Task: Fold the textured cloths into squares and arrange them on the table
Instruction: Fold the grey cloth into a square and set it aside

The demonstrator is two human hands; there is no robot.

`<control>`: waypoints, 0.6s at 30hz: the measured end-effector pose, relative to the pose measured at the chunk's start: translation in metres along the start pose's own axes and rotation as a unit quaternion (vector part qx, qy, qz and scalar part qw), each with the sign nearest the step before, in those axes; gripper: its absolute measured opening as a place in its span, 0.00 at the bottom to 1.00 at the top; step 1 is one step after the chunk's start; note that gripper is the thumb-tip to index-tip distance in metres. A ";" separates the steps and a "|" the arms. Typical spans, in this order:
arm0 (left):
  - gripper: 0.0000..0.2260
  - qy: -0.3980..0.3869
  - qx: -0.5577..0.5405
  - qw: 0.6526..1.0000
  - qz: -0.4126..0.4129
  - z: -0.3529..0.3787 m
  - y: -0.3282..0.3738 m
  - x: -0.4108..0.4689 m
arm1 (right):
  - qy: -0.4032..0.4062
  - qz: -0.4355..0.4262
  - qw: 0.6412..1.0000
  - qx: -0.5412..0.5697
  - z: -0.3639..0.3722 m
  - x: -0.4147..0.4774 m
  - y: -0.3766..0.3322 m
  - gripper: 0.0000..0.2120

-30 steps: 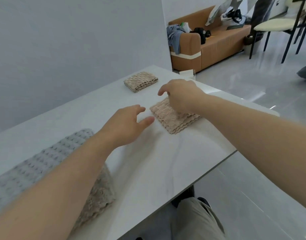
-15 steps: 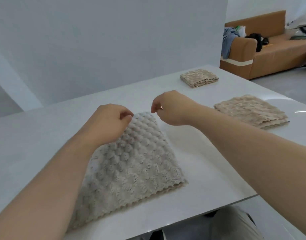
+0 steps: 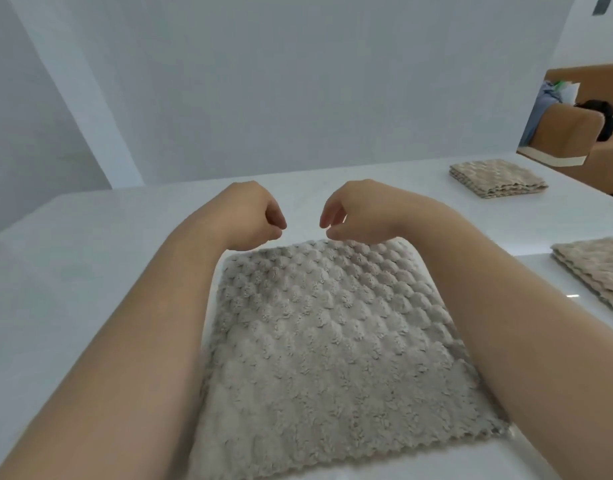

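Between your forearms, the unfolded cloth lies flat on the counter. Your left hand and right hand hover at its far edge, fingers curled narrow, holding nothing. Pinch both far corners evenly, then fold toward the near edge.

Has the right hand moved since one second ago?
Yes. The right hand left the folded beige cloth and now sits at the grey cloth's far edge.

Grey wall; tan sofa (cluttered) far right.
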State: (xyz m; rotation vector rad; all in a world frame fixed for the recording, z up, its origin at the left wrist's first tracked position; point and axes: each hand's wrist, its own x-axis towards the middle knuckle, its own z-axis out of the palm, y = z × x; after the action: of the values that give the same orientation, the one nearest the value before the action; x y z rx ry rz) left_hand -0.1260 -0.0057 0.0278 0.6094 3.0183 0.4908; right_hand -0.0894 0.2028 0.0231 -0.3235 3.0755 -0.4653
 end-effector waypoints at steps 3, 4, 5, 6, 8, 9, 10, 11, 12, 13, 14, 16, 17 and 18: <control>0.07 -0.018 0.010 1.000 -0.005 0.001 -0.011 0.007 | -0.012 0.011 1.000 -0.012 -0.007 0.000 0.009 0.10; 0.06 -0.026 0.010 1.000 -0.007 0.000 -0.013 0.008 | -0.018 0.014 0.999 -0.022 -0.009 0.001 0.010 0.10; 0.05 -0.032 0.008 0.999 -0.009 -0.002 -0.014 0.008 | -0.024 0.016 0.999 -0.034 -0.009 0.002 0.010 0.09; 0.05 -0.036 0.004 0.999 -0.007 -0.003 -0.014 0.008 | -0.031 0.015 0.998 -0.044 -0.009 0.003 0.011 0.09; 0.06 -0.040 0.004 0.999 0.005 -0.003 -0.011 0.009 | -0.041 0.012 0.997 -0.060 -0.007 0.005 0.013 0.10; 0.06 -0.043 0.010 0.999 0.011 -0.002 -0.008 0.009 | -0.043 0.009 0.996 -0.071 -0.005 0.005 0.014 0.11; 0.07 -0.047 0.015 0.999 0.016 -0.001 -0.005 0.008 | -0.045 0.007 0.996 -0.082 -0.004 0.005 0.015 0.11; 0.08 -0.054 0.020 0.998 0.019 0.001 -0.002 0.008 | -0.046 0.004 0.995 -0.092 -0.003 0.004 0.016 0.12; 0.10 -0.059 0.031 0.998 0.021 0.002 0.001 0.007 | -0.047 0.002 0.994 -0.097 -0.003 0.002 0.017 0.12; 0.11 -0.062 0.044 0.997 0.022 0.004 0.003 0.007 | -0.048 0.000 0.994 -0.099 -0.002 0.000 0.017 0.12; 0.13 -0.059 0.056 0.996 0.022 0.006 0.006 0.007 | -0.049 -0.001 0.994 -0.098 -0.002 -0.001 0.018 0.12; 0.15 -0.051 0.072 0.996 0.024 0.009 0.011 0.006 | -0.050 0.003 0.994 -0.098 -0.002 -0.001 0.021 0.13; 0.16 -0.051 0.082 0.995 0.026 0.011 0.013 0.006 | -0.050 0.008 0.994 -0.102 -0.002 -0.001 0.023 0.13; 0.18 -0.054 0.092 0.994 0.027 0.014 0.015 0.006 | -0.047 0.014 0.993 -0.107 -0.001 0.000 0.024 0.13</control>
State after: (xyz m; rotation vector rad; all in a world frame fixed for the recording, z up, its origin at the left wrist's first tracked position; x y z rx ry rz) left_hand -0.1246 0.0137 0.0189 0.7036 2.9710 0.1760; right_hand -0.0946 0.2259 0.0173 -0.2968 3.0366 -0.1154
